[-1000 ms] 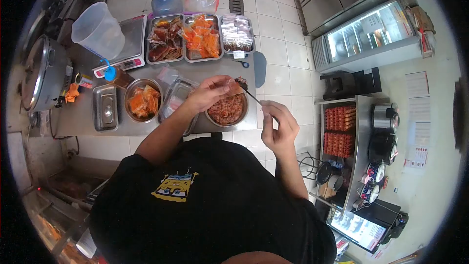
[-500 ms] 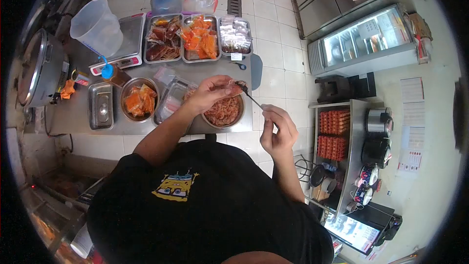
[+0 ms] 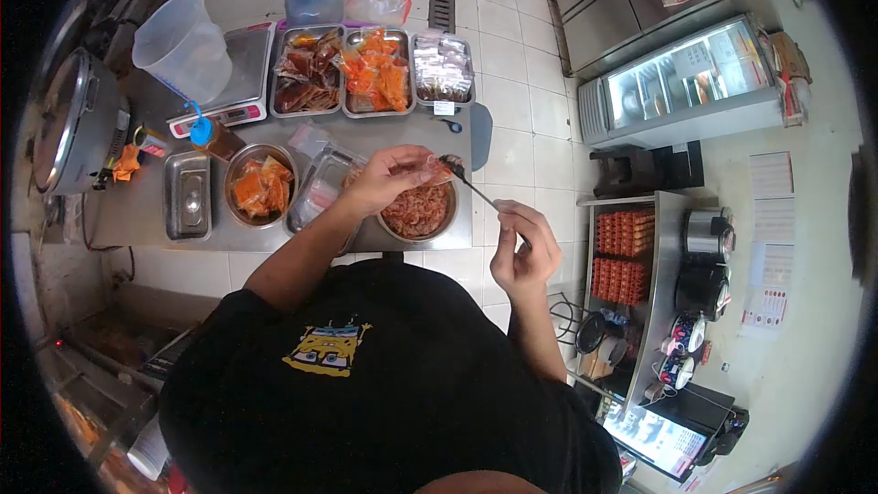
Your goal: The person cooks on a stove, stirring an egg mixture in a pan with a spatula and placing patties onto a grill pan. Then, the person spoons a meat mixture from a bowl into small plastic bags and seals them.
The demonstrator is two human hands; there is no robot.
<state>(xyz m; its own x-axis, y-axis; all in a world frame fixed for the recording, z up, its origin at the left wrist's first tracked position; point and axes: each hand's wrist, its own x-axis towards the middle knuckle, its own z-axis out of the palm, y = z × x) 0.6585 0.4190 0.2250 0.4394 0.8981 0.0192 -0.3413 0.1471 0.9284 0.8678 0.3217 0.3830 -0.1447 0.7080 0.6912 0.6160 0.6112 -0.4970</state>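
My left hand (image 3: 395, 181) is closed on a small clear plastic bag (image 3: 442, 170) with reddish food in it, held above the near side of the table. In my right hand (image 3: 527, 247) is the thin handle of a spoon (image 3: 482, 194), gripped between thumb and fingers. The spoon's dark head is at the bag's opening; how far inside it reaches I cannot tell. Just below both hands stands a round metal bowl (image 3: 452, 222) of reddish chopped meat (image 3: 416, 212). Beside it, partly behind my left forearm, lies a clear plastic container (image 3: 320, 185) with flat plastic bags.
Steel trays of bagged dark meat (image 3: 306, 73), orange packets (image 3: 377, 73) and small packets (image 3: 443, 69) line the far edge. A scale (image 3: 245, 73) bears a measuring jug (image 3: 183, 55). A sauce bottle (image 3: 218, 139), a packet bowl (image 3: 291, 206) and a lidded metal pan (image 3: 189, 197) stand left.
My right hand and the spoon have shifted slightly right and down. The left hand with the bag is nearly where it was, a touch lower.
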